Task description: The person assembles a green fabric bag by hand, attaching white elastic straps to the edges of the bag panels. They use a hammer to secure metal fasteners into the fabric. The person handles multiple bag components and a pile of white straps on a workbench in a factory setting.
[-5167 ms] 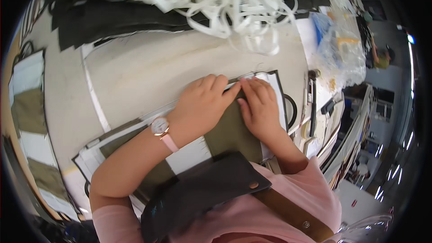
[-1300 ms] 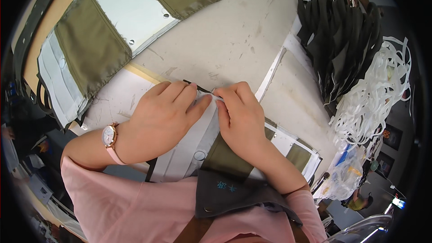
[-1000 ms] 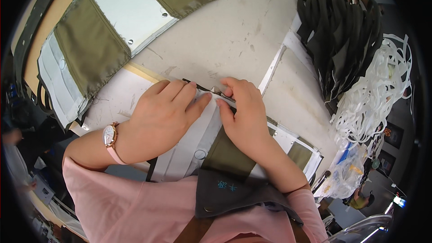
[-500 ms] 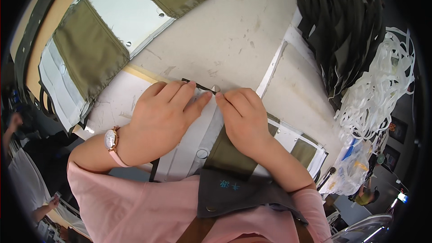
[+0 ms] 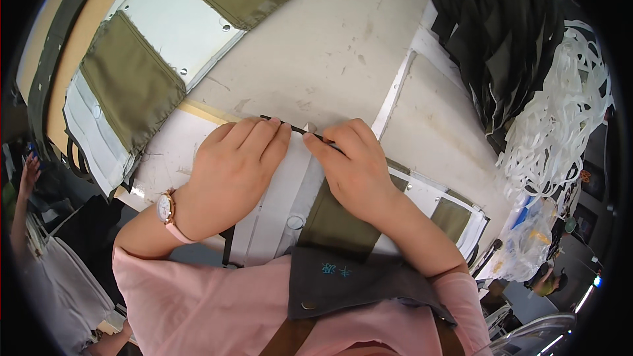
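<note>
In front of me lies a white and olive fabric panel [image 5: 280,207] with a clear strip and round holes. A narrow black edging strip [image 5: 298,130] runs along its far edge. My left hand [image 5: 234,171], with a watch [image 5: 165,207] on the wrist, is closed with its fingertips on the strip's left part. My right hand [image 5: 356,168] pinches the same edge further right, thumb and forefinger together. Between the two hands a small pale pointed piece [image 5: 308,128] sticks up just beyond the strip. The fingers hide part of the edge.
Another white and olive panel [image 5: 194,23] lies at the far left. A bundle of black straps [image 5: 491,46] hangs at the right, beside tangled white cords [image 5: 557,118] and a clear plastic bag [image 5: 527,237]. Other people are partly visible at both sides.
My left hand has shifted slightly left along the edge. The right hand's grip has changed, leaving more black strip showing between the hands. The whole view has tilted a little.
</note>
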Action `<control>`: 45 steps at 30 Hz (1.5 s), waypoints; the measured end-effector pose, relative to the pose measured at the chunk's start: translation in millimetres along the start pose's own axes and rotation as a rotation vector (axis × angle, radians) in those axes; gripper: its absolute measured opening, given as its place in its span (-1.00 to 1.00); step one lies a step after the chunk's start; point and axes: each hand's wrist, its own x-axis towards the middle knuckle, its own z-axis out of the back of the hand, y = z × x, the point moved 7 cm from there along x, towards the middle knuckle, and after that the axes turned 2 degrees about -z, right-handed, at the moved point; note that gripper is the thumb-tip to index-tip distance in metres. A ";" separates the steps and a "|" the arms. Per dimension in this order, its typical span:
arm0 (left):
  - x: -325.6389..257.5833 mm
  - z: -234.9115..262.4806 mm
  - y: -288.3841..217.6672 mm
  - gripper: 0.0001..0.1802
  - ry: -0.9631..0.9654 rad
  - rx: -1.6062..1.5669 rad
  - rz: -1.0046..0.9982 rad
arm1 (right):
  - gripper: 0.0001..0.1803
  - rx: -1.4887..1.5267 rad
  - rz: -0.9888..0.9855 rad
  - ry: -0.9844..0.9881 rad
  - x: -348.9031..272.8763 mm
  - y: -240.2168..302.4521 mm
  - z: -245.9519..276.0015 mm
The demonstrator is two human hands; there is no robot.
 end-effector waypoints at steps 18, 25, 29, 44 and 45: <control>-0.9 -3.7 -14.4 -0.42 0.049 0.011 0.139 | -0.75 -0.064 -0.273 -0.041 -4.1 -7.7 12.5; 1.1 -8.3 -31.4 -0.36 0.014 -0.094 0.033 | -0.87 0.158 -0.404 0.146 4.8 -24.5 17.8; 3.7 -14.6 -34.3 -0.34 0.039 -0.031 0.007 | -0.90 0.118 -0.427 0.100 10.3 -25.0 8.7; 9.3 -9.6 -7.3 -0.37 -0.012 -0.327 0.118 | -0.58 -0.112 0.130 -0.003 -14.5 -2.7 8.5; 8.5 -12.1 -8.3 -0.42 0.010 -0.284 0.091 | -0.55 -0.161 0.152 0.013 -14.0 0.2 9.6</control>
